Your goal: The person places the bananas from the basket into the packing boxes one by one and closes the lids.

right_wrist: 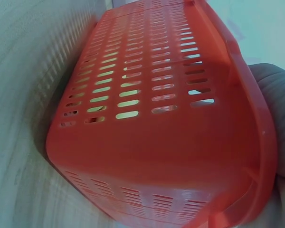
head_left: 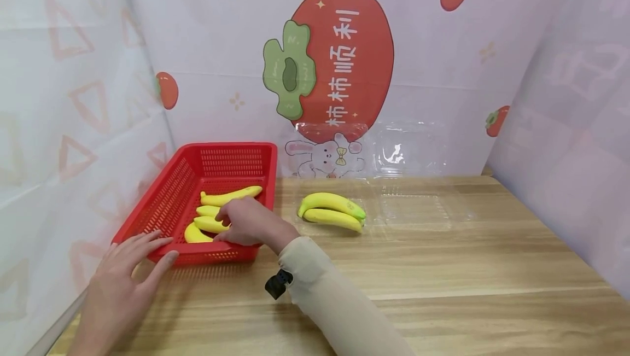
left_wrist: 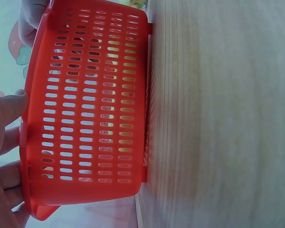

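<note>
Beige cloth sleeve (head_left: 339, 298) nearest | we're bending right hand (head_left: 250, 222) over curved yellow bananas (head_left: 208, 225), grip unclear | we're touching red plastic basket (head_left: 211, 250), left hand (head_left: 120, 276) spread

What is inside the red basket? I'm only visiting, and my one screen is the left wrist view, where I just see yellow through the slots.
Observer: Bananas; the head view shows at least four.
Visitor: Is anything right next to them?
Observer: Yes, the right grip, a bare hand reaching in over the near right corner of the red basket. I can't tell whether it holds one.
Visitor: Is there any fruit outside?
Observer: A pair of bananas lies to the basket's right.
</note>
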A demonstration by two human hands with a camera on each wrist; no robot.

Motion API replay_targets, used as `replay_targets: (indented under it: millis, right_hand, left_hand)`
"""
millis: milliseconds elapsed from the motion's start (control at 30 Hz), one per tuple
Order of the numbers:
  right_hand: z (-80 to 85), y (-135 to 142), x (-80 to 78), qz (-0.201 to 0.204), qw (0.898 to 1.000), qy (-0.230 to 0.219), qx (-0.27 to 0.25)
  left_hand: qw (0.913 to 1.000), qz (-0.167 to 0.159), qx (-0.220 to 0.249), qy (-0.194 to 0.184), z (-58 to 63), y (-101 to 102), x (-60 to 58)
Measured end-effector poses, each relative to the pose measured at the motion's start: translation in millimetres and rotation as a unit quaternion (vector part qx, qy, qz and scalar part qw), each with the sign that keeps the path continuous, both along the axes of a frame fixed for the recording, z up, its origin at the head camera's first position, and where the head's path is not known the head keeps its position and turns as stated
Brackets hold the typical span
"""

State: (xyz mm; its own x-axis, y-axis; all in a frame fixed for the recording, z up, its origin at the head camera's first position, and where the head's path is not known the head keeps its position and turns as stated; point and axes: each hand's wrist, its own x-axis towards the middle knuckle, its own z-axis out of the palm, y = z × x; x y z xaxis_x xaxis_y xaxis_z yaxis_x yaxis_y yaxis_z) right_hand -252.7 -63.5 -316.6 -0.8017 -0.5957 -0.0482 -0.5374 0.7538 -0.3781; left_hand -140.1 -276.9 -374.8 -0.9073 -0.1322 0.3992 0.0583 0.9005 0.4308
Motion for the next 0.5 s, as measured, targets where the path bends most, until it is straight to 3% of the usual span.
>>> replay_targets:
  millis: [500]
  right_hand:
    - [-1.0, -12.5, -12.4, -0.014, 0.997, -0.056, 0.050]
  left_hand:
    - [1.0000, 0.003, 0.007, 0.005, -2.0, 0.4, 1.3]
